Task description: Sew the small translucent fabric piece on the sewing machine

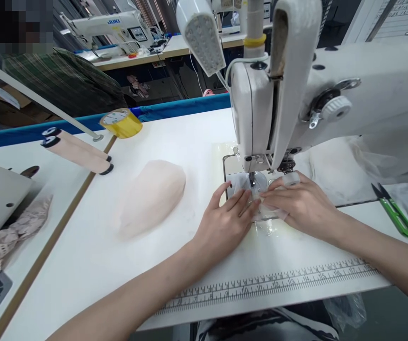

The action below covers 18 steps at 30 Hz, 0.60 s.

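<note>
A white sewing machine stands over the white table. Under its needle lies a small sheer pale fabric piece. My left hand lies flat on the fabric's left side, fingers stretched toward the presser foot. My right hand rests on the fabric's right side, fingers extended and pressed down just in front of the needle. Both hands touch near the needle plate.
A pale pink fabric stack lies left of my hands. Yellow tape roll and two pink rolls sit farther left. Green thread snips lie at right. A printed ruler runs along the table's front edge. Lace lies at far left.
</note>
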Available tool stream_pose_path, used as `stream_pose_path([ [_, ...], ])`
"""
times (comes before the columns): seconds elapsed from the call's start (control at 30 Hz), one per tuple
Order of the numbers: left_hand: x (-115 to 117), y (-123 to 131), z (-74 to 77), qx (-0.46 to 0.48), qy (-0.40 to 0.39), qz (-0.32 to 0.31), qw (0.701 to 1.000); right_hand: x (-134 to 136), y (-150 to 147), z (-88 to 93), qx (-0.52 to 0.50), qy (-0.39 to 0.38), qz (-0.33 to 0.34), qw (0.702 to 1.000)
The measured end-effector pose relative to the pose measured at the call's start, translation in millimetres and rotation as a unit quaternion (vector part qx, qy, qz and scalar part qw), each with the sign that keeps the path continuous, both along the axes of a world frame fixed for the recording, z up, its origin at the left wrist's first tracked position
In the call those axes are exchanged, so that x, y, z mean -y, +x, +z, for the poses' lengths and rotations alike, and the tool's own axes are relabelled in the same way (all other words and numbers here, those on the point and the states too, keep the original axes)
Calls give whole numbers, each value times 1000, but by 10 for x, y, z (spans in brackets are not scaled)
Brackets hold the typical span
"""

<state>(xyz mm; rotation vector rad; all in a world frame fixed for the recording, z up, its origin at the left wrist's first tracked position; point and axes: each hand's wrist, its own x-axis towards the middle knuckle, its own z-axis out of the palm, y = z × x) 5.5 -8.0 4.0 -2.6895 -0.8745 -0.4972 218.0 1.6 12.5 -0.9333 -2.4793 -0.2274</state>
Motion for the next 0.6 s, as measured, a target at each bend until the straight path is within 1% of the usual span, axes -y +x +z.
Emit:
stream_pose_path([
  [0.2, -158, -5, -35, 12, 0, 10, 1000, -120, 8, -92, 3, 21, -25, 999],
  [0.33, -203, 6, -34, 30, -1, 18, 999, -134, -2, -114, 15, 53, -48, 997],
  [0.4, -200, 11, -31, 45, -3, 27, 999, -114, -13, -107, 23, 72, -45, 996],
  [0.47, -190, 12, -30, 60, -5, 39, 997, -86, -21, -101, 16, 91, -28, 995],
  [0.53, -183, 11, -26, 75, -21, 49, 996, -64, -22, -104, -4, 96, -12, 995],
  [0.6, -187, 8, -10, 102, -73, 55, 991, -55, -17, -117, -31, 71, -17, 997],
])
